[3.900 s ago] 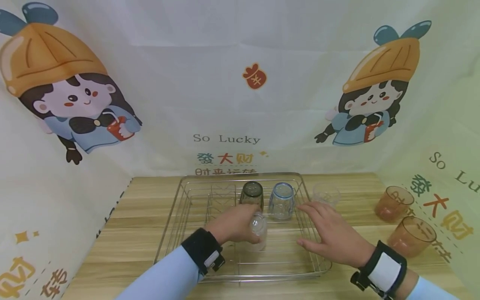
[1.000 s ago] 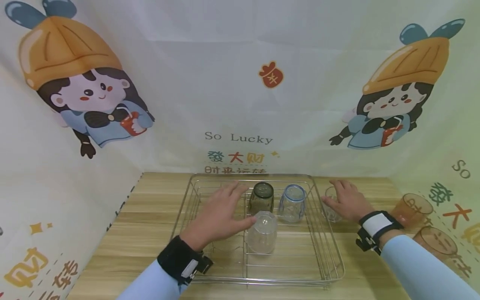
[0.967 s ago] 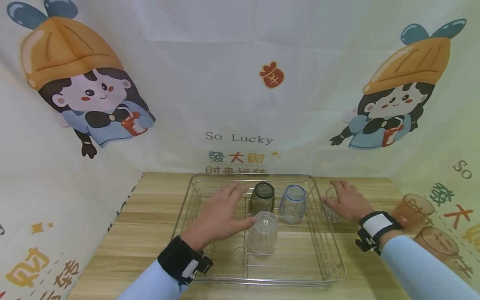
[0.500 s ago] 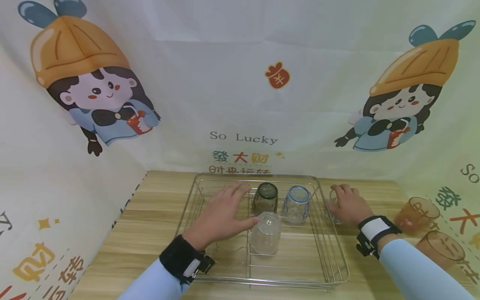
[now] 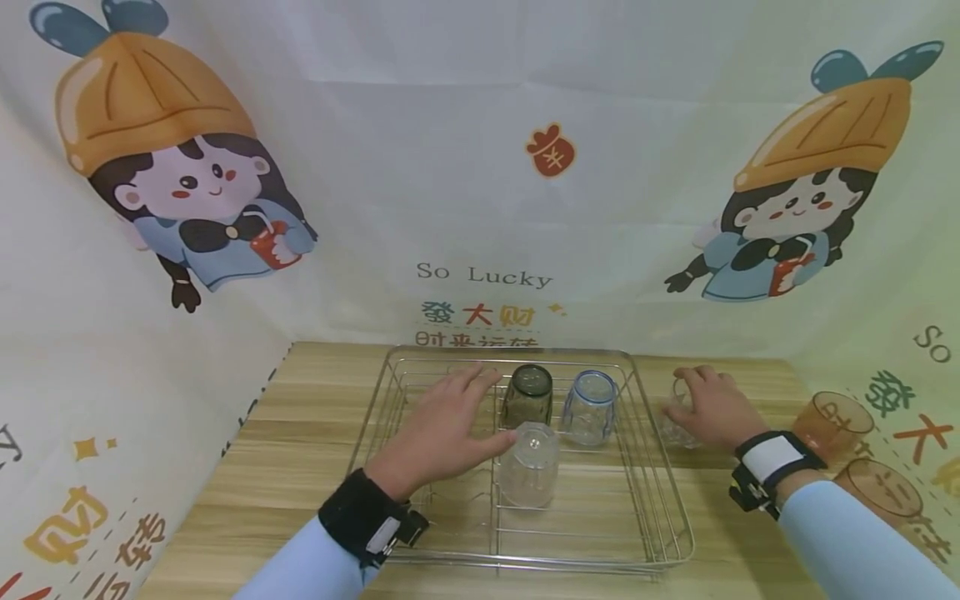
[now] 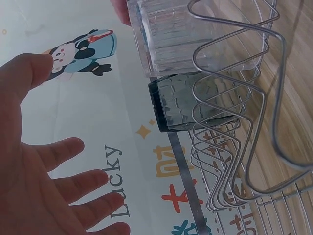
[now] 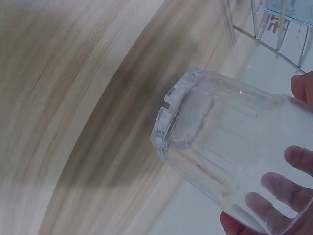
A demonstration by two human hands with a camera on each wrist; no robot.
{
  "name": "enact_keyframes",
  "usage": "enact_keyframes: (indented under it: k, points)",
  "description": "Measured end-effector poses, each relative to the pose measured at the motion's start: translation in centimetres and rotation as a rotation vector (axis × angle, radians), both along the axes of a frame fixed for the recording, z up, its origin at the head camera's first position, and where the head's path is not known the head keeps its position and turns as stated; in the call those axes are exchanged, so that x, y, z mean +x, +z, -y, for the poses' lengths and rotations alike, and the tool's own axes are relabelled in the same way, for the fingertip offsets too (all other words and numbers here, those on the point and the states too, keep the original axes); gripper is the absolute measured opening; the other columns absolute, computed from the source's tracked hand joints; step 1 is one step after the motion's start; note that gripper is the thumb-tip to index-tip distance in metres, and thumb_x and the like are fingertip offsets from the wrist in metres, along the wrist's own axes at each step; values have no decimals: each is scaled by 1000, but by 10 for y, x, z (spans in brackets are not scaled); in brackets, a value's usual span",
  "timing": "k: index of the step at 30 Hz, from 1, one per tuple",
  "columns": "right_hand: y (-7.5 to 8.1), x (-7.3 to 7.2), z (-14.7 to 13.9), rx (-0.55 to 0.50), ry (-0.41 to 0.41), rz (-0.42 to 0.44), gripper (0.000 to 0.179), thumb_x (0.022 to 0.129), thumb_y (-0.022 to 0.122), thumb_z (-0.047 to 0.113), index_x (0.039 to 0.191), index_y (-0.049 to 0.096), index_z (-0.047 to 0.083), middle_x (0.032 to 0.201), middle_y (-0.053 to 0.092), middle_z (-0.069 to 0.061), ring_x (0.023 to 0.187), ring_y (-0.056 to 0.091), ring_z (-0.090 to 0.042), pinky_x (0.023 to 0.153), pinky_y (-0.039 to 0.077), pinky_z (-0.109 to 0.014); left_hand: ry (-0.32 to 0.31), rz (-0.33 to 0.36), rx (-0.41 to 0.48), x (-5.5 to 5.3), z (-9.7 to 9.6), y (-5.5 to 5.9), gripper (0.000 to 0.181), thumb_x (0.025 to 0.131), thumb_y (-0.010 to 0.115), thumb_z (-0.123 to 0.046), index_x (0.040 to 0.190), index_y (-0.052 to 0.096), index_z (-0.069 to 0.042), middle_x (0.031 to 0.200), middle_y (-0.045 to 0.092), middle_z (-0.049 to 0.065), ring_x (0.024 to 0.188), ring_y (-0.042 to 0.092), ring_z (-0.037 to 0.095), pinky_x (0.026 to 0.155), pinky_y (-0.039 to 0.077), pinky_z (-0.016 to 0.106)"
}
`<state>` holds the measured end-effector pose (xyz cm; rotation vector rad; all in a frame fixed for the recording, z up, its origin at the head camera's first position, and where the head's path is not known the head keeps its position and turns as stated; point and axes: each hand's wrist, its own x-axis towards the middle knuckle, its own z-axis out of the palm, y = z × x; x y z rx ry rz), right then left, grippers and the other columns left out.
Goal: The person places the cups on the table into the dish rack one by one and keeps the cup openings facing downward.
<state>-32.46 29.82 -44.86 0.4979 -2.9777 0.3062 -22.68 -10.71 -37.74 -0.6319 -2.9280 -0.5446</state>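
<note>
your left hand (image 5: 442, 433) is wide, fingers spread & holding nothing, over the left side of the wire rack (image 5: 555, 566) on the wood-grain table (image 5: 240, 475). nr your thumb, inside the rack, a smoky grey tumbler (image 5: 528, 400) is upside dn, w/ a clear tumbler (image 5: 529, 471) inverted in front of it. just right of the grey one, a blue-tinted tumbler (image 5: 590, 412) is inverted too. outside the rack's right side, your right hand (image 5: 716, 408) holds a clear glass (image 7: 220, 147), fingers round its mouth end, base twd the table; can't tell if it touches. far right, 2 orange tumblers (image 5: 832, 421) stand upright, partly hidden by your arm.
</note>
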Motion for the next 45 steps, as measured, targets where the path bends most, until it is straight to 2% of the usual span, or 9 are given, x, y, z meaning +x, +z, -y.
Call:
enact_keyframes:
  k: [9,16,21,29,35,45]
  points:
    - [19,15,-3,17,0,-39,63,97,62,39,140,47,-4,138,47,-35,123,42,-58,98,41,-71,-9,5,-13,-2,-5,-1,84,90,60,-64,155,36,-17,163,29,12,148,30,35,121,25,55]
    - [34,22,-5,20,39,-117,62,99,60,40,140,47,-5,137,49,-33,127,43,-55,102,39,-69,-19,12,-9,-1,-9,0,82,91,60,-63,154,38,-15,163,29,15,147,31,38,120,24,58]
    - [46,30,-2,24,46,-132,63,99,60,41,141,47,-3,137,49,-31,126,45,-53,101,40,-69,-27,9,-11,-1,-11,0,81,91,60,-62,153,39,-14,162,30,16,147,31,40,121,22,58]
    - [54,41,3,23,75,-183,61,98,61,42,140,49,-1,136,51,-27,124,47,-50,100,43,-66,-40,8,-34,-1,-12,1,83,92,57,-65,155,37,-17,162,30,14,148,31,36,122,22,56]
    - [64,49,10,5,105,-245,59,96,65,39,139,51,1,134,52,-24,123,48,-46,100,44,-64,-51,19,-17,1,-15,3,81,92,58,-62,154,38,-15,162,31,15,148,31,36,121,23,56]
    - [80,61,24,-5,160,-299,59,92,70,37,137,54,4,133,55,-20,122,51,-42,100,46,-61,-54,14,-7,1,-17,2,80,91,59,-64,154,39,-17,159,37,11,145,36,34,120,26,55]
